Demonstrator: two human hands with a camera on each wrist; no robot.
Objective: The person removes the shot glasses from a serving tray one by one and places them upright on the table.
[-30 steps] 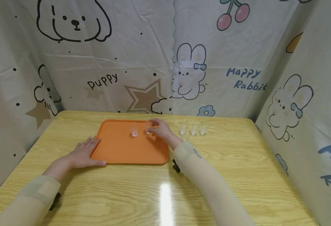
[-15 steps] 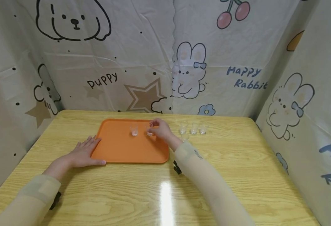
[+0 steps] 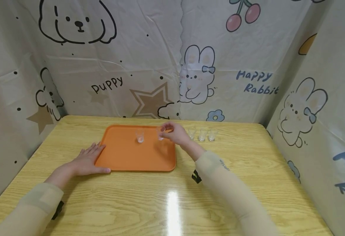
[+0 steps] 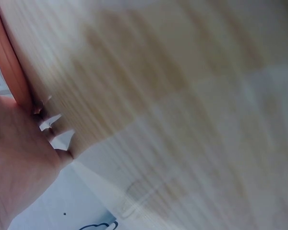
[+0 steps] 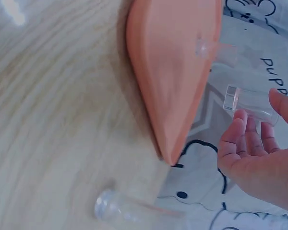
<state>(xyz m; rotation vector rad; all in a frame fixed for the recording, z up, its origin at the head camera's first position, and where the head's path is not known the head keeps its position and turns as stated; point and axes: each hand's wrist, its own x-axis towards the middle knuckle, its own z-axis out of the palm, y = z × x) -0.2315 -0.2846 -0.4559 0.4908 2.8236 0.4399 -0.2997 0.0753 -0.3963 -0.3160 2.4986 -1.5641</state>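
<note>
In the head view an orange tray (image 3: 131,157) lies on the table, with one small clear glass (image 3: 140,136) standing on it. My right hand (image 3: 175,133) pinches a second clear glass (image 3: 160,134) over the tray's back right part. The right wrist view shows that held glass (image 5: 249,101) between thumb and fingertips, its base apart from the tray surface. At the tray's left edge rests my left hand (image 3: 87,160), fingers straight and thumb along the front corner. The left wrist view catches only part of that hand (image 4: 24,158) against the tray rim (image 4: 12,67).
Several clear glasses stand right of the tray, among them a middle glass (image 3: 202,135) and a right one (image 3: 212,134). Another glass (image 5: 134,211) shows low in the right wrist view. Printed fabric (image 3: 149,65) hangs behind the wooden table (image 3: 125,203).
My right hand and its glass have moved a little to the right over the tray. A nearer glass beside the tray is now hidden behind my right arm. My left hand stays put.
</note>
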